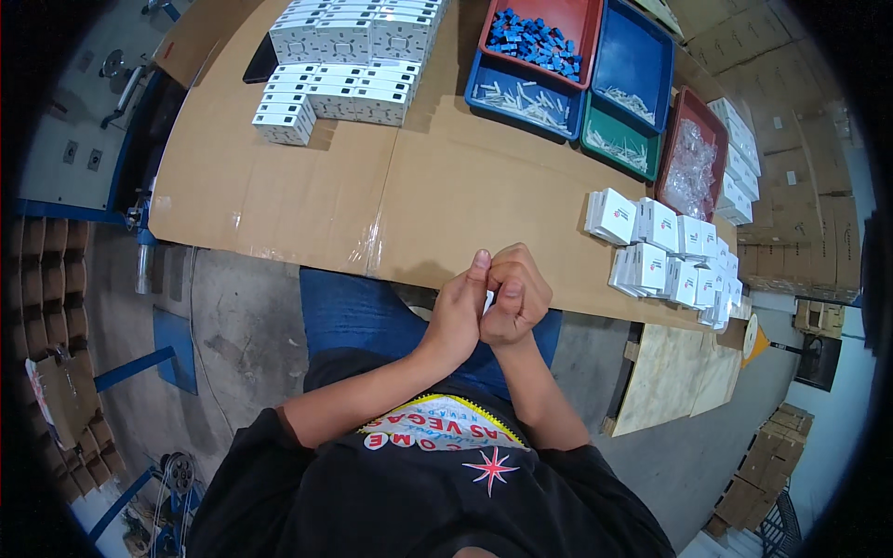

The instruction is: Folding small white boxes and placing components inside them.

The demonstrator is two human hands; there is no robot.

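Just past the near edge of the cardboard-covered table, my left hand point(458, 314) and my right hand point(518, 294) are pressed together, both closed. A sliver of something small and white point(488, 300) shows between them; the fingers hide the rest, so its kind cannot be made out. To the right of my hands, several small flat white boxes point(659, 226) stand in rows on the table point(465, 209). Beyond them is a dark red tray point(663, 177) with clear plastic pieces in it.
Far left on the table rise stacked white patterned boxes point(358, 100). At the back, a red tray point(593, 37) holds small blue parts. Two blue trays point(642, 46) and a green tray point(648, 174) hold thin white pieces. Larger white boxes point(739, 158) stand at the right edge.
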